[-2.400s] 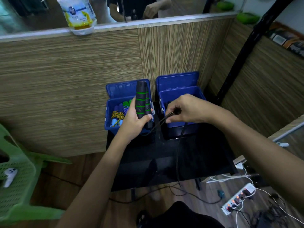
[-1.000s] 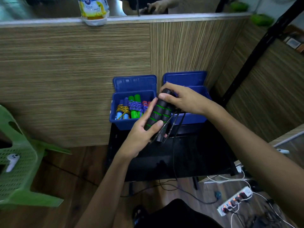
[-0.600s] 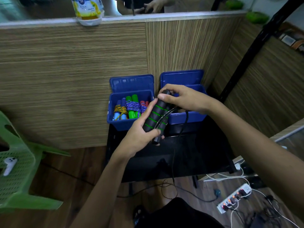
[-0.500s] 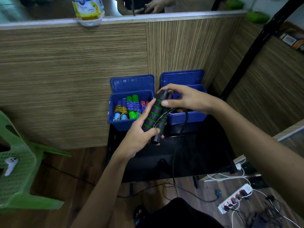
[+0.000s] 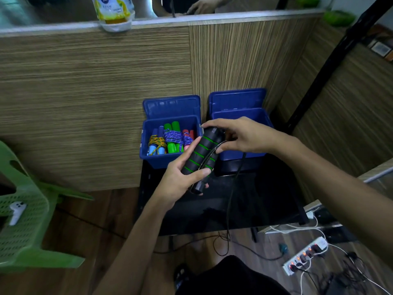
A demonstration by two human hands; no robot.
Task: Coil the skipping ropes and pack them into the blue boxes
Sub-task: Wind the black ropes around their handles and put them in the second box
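Observation:
My left hand [image 5: 180, 179] grips the two black handles with green rings [image 5: 200, 154] of a skipping rope, held together and tilted up to the right. My right hand [image 5: 240, 135] pinches the black cord [image 5: 234, 184] at the handles' upper end; a loop lies across the handles and the rest hangs down to the floor. Behind stand two open blue boxes on a black table [image 5: 255, 205]. The left box [image 5: 157, 160] holds several coiled ropes with blue, green and red handles. The right box [image 5: 240, 116] is partly hidden by my right hand; I cannot see its contents.
A wooden partition [image 5: 95, 92] rises right behind the boxes, with a plastic bag [image 5: 113, 13] on its ledge. A green plastic chair [image 5: 23, 220] stands at the left with a white controller [image 5: 17, 211] on it. A power strip [image 5: 306, 258] and cables lie on the floor at lower right.
The handles went from upright to tilted. My right hand brought the cord up to the handles' top end and laid a loop across them; the view shifted slightly.

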